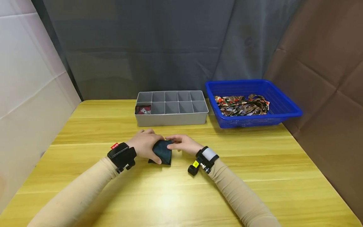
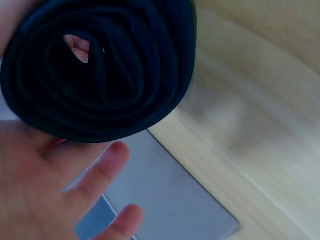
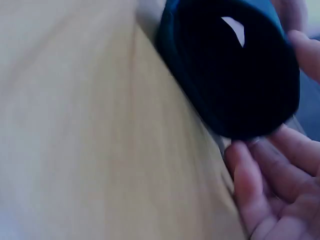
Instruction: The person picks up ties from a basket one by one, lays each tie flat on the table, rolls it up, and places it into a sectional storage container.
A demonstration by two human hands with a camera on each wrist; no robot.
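Note:
A dark navy cloth rolled into a tight coil (image 1: 162, 152) lies on the yellow wooden table (image 1: 181, 195), at its middle. My left hand (image 1: 144, 143) grips the roll from the left, thumb along its near side. From the right, my right hand (image 1: 182, 144) holds the roll's top end with its fingers laid over it. The left wrist view looks into the roll (image 2: 100, 70), spiral layers showing, with the left hand's fingers (image 2: 95, 175) below it. The right wrist view is blurred, showing the roll (image 3: 235, 70) with the right hand's fingers (image 3: 270, 185) curled beside it.
A grey divided organiser (image 1: 170, 119) stands behind the hands, with a red-and-dark item (image 1: 142, 109) in its front left compartment. A blue basket (image 1: 255, 122) at the back right holds a heap of patterned cloth (image 1: 241, 105). Curtains and panels wall the table.

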